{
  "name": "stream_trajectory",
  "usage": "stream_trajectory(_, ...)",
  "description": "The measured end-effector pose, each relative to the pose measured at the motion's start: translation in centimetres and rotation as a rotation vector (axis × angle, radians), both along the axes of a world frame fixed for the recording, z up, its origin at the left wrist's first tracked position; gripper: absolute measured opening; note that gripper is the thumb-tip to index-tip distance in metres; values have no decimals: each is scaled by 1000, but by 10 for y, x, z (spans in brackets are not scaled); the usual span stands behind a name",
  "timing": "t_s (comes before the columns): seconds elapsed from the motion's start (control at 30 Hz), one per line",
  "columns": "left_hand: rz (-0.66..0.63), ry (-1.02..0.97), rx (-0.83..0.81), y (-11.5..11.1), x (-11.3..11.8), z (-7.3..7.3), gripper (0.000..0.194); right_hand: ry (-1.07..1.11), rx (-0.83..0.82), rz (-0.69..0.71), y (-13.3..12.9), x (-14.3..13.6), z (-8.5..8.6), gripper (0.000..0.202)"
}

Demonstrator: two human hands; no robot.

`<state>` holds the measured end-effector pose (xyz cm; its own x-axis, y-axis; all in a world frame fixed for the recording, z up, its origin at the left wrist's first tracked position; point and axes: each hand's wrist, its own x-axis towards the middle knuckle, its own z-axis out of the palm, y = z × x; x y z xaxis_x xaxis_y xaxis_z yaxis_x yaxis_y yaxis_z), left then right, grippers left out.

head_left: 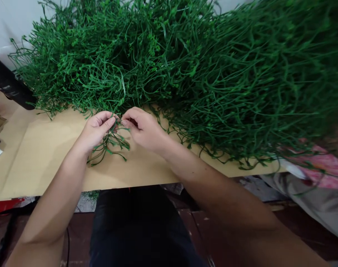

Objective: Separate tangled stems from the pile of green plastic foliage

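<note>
Over the table, my left hand [98, 128] pinches a small bunch of green artificial stems [113, 142] between thumb and fingers. Its branched ends hang down below my fingers. Close beside it, my right hand [143, 128] is closed in a pinch at the same bunch. What lies between those right fingertips is too small to make out. Just beyond both hands rises a big heap of green artificial stems [146, 63] with small forked tips.
Brown paper [52, 148] covers the tabletop, whose front edge runs just ahead of my lap. A black cylindrical object [12, 81] leans at the left. Pink patterned cloth [324, 159] and a person's grey-clad leg [302, 200] are at the right.
</note>
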<state>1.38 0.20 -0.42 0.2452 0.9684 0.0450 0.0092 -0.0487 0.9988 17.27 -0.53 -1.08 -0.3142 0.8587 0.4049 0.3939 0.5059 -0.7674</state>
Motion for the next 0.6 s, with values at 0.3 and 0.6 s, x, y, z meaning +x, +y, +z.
stream_trajectory(0.3, 10, 119, 60, 1, 0, -6, 26, 185, -290, 67, -5, -4, 3, 24)
stream_trajectory(0.6, 3, 166, 168, -1, 10, -6, 31, 348, -42, 72, -19, -16, -4, 33)
